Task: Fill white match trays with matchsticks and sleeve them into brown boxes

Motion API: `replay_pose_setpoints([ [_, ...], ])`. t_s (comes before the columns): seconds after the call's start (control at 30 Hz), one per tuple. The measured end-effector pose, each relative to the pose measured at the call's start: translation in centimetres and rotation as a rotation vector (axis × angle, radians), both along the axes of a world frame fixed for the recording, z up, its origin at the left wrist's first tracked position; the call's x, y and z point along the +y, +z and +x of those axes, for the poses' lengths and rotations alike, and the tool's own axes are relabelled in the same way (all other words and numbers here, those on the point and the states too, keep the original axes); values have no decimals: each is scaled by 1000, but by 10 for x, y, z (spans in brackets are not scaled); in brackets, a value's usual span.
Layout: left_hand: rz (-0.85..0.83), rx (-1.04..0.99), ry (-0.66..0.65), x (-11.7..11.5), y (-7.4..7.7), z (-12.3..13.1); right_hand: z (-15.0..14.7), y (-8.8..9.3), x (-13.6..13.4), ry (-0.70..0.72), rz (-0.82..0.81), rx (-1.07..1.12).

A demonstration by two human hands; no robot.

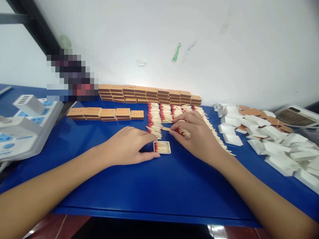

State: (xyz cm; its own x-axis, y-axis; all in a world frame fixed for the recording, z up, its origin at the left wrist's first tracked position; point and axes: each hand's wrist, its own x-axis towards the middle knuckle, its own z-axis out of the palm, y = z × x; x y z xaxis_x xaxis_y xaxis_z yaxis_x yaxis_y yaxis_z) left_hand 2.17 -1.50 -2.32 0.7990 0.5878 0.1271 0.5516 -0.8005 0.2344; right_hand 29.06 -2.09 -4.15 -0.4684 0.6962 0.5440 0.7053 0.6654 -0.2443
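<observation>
The left hand (pixel 126 146) lies loosely curled on the blue desk (pixel 149 192), its fingertips touching the left end of a small open tray of matches (pixel 162 147). Just beside it, the right hand (pixel 195 134) pinches a small bunch of matches (pixel 183 132) with fingers drawn narrow, at the near edge of the match pile (pixel 171 114).

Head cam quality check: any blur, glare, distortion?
Head view: soft even light, faint shadows under the hands; sharp on the left hand, right hand and matches; wide-angle bowing of the table edge; a pixelated patch at upper left; small glare strip at the bottom edge.
</observation>
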Motion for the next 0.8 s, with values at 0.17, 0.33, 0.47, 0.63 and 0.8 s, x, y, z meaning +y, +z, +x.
replay_pose_setpoints([
  [0.17, 1, 13, 0, 0, 0, 1, 0, -8, 12, -38, 23, -113],
  [0.33, -9, 18, 0, 0, 2, 2, -6, -6, 13, -44, -52, -143],
  [0.47, -6, 5, -5, 1, 1, 1, -6, -4, 12, -70, -44, -226],
  [0.63, 0, -3, 0, 1, 0, 1, -7, -2, 10, -89, 13, -311],
  [0.8, -5, 13, 6, 0, 0, 1, -9, -2, 9, -74, 10, -293],
])
